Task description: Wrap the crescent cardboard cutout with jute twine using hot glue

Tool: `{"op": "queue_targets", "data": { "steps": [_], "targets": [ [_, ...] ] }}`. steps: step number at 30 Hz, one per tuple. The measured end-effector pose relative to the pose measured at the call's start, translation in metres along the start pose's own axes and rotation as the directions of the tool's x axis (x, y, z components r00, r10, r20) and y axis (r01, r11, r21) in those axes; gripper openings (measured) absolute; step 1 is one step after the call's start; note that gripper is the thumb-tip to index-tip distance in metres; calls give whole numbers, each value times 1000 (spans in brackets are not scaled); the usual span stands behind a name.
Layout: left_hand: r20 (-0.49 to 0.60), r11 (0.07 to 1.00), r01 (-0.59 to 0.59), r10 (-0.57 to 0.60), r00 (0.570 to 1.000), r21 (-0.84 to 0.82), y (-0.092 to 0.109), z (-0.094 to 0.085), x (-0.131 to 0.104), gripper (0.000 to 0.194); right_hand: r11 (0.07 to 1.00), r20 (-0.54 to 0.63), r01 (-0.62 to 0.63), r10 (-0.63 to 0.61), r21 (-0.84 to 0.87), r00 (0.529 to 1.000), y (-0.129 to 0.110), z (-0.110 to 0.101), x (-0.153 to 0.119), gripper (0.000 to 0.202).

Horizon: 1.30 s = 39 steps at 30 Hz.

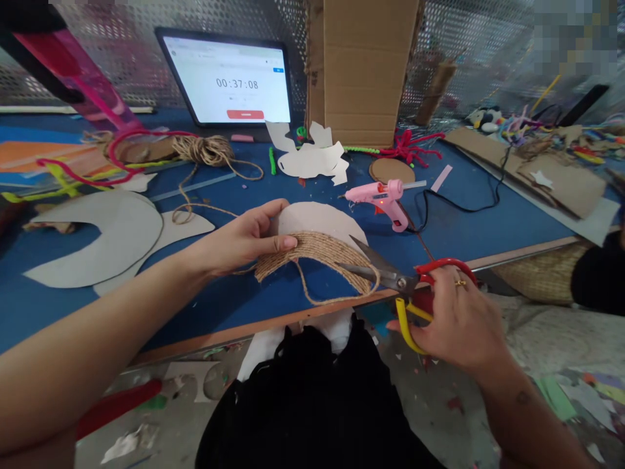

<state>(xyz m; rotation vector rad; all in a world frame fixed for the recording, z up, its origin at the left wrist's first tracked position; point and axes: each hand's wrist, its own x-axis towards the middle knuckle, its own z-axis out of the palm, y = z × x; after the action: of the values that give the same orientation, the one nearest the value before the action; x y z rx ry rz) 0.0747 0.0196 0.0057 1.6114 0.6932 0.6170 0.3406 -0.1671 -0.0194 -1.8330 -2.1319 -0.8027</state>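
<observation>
My left hand (pixel 258 238) grips the left end of a curved white card piece (pixel 322 217), thumb on top. Rows of brown twine (pixel 322 247) cover the card's lower part, and a loose strand loops below it near the table edge. In my right hand (pixel 459 312) is a pair of scissors (pixel 401 281) with red and yellow handles. The scissor blades are spread apart at the right end of the twine rows, one over the card and one lower down by the loose strand. Whether they touch the twine, I cannot tell.
Right of the card lies a pink glue gun (pixel 381 195) with a black cord. Behind are white card scraps (pixel 312 159), a twine ball (pixel 205 150), a tablet (pixel 227 78) and a cardboard box (pixel 366 71). Crescent-shaped grey card (pixel 131 228) lies at left.
</observation>
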Motion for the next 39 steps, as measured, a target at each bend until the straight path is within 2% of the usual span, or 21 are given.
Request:
{"op": "queue_targets", "data": {
  "steps": [3, 6, 13, 27, 34, 39],
  "targets": [
    [108, 996, 52, -44, 993, -69, -4, -3, 1, 31, 999, 3, -26, 26, -19, 1000, 0, 0, 1, 57],
    [136, 992, 73, -59, 989, -103, -8, -5, 0, 29, 999, 24, -11, 12, -34, 1000, 1, 0, 1, 52],
    [167, 980, 105, -77, 983, -169, -8, -5, 0, 30, 994, 21, 70, -69, -83, 997, 1, 1, 4, 54],
    [141, 964, 148, -119, 983, -221, -7, -3, 1, 31, 985, 59, 74, -66, -153, 996, -2, 3, 0, 53],
    [120, 960, 194, -172, 978, -202, -6, -1, 1, 33, 969, 29, 106, -103, -221, 994, -1, 7, -1, 42],
    [105, 965, 204, -188, 976, -167, -5, -2, 2, 33, 984, -4, 111, -112, -141, 994, 2, 12, -1, 35]
  ]
}}
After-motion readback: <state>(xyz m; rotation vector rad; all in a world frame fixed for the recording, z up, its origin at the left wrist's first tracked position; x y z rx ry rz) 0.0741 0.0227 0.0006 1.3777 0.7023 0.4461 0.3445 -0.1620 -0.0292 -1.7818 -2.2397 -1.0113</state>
